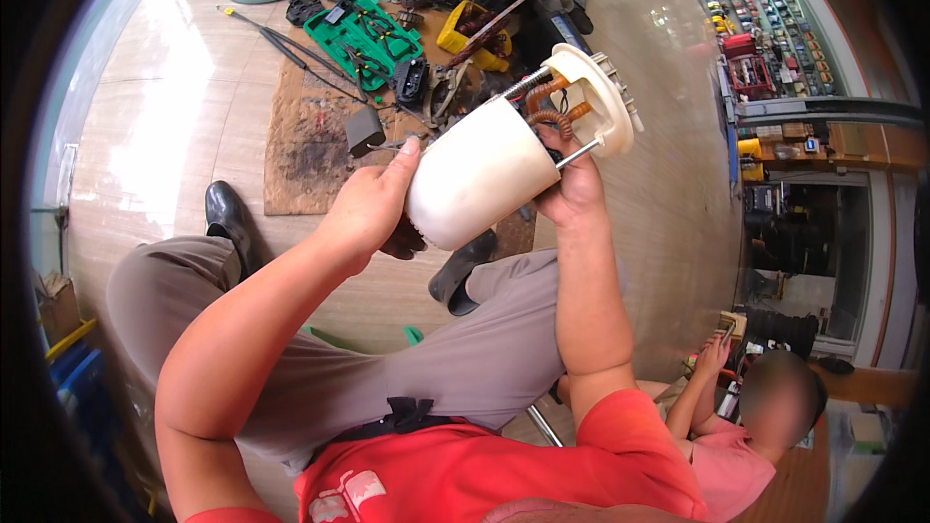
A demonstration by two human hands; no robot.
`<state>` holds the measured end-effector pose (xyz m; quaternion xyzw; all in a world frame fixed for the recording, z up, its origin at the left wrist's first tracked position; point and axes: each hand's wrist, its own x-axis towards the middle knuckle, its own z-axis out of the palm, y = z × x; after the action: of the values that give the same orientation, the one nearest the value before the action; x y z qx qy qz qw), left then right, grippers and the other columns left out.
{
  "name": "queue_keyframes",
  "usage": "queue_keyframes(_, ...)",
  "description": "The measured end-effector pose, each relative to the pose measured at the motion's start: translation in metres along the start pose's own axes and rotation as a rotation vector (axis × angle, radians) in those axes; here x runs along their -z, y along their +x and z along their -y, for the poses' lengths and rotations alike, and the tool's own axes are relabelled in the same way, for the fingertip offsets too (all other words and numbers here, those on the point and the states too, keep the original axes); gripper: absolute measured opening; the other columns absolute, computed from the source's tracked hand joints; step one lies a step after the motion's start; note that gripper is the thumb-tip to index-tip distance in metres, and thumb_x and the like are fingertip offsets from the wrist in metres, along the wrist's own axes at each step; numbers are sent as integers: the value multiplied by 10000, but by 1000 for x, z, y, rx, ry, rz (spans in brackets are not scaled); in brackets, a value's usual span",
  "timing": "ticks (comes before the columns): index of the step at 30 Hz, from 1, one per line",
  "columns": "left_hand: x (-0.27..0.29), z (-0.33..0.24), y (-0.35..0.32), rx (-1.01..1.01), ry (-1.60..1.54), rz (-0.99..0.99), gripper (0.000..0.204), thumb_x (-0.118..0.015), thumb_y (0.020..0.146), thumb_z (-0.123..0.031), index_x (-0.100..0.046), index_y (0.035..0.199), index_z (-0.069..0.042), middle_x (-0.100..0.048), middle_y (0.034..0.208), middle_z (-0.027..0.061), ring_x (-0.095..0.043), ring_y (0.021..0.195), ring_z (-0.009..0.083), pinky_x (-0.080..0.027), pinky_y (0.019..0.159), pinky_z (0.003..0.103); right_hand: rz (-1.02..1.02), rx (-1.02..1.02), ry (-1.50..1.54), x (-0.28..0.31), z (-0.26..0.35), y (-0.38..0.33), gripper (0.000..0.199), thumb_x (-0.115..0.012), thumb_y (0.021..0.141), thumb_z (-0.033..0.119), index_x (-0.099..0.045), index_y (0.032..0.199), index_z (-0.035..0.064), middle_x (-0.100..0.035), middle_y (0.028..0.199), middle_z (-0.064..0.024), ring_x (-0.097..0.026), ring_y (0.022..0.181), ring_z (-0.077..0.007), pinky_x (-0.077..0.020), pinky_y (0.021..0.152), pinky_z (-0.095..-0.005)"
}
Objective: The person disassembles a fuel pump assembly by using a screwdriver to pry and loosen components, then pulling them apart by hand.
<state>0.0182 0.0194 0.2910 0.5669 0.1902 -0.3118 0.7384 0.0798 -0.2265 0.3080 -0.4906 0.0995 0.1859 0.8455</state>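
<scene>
A cream-white fuel pump module (484, 174) is tilted in the air above my lap, its flanged top toward the upper right. Two metal rods, one with a spring, and brown corrugated hoses (552, 121) link the flange to the cup-shaped body. My left hand (373, 203) grips the rounded lower end, thumb along the side and fingers curled underneath. My right hand (578, 189) holds the body near its open rim, with most of its fingers hidden behind the module and rods.
On the floor ahead lies a stained cardboard sheet (300, 155) with a green tool case (354, 34), a grey block (364, 131) and loose parts. A yellow container (465, 27) stands behind. Another person (741, 426) sits at the lower right. Stocked shelves (775, 29) line the right.
</scene>
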Motion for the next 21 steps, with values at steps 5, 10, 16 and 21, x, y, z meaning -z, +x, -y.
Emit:
queue_keyframes(5, 7, -5, -2, -179, 197, -47, 747, -425, 977, -614, -661, 951, 94, -628, 722, 134, -631, 624, 192, -533, 554, 340, -35, -8, 51, 3, -3, 2, 327, -686, 867, 213, -636, 1131, 27, -696, 1083, -111, -668, 997, -262, -541, 907, -423)
queue_keyframes(10, 12, -10, -4, -290, 630, -177, 672, -431, 998, -512, -663, 900, 111, -641, 776, 285, -640, 740, 425, -499, 716, 476, -18, -20, 90, -5, -5, 1, 334, -700, 844, 153, -632, 1155, 53, -694, 1055, -81, -666, 956, -213, -540, 873, -355)
queue_keyframes(16, 5, -10, -13, -627, 1019, -415, 431, -482, 1004, -345, -603, 851, 39, -632, 796, 281, -637, 787, 457, -510, 729, 525, -5, 15, 59, 1, -13, 6, 347, -725, 814, 122, -640, 1143, 54, -691, 1062, -76, -667, 946, -212, -544, 865, -363)
queue_keyframes(21, -5, -14, -19, -775, 921, -371, 369, -512, 988, -292, -513, 1156, 36, -627, 976, 283, -626, 921, 440, -496, 803, 501, -1, -38, 10, -11, -32, 5, 328, -721, 824, 145, -648, 1127, 43, -696, 1019, -69, -672, 930, -210, -553, 864, -357)
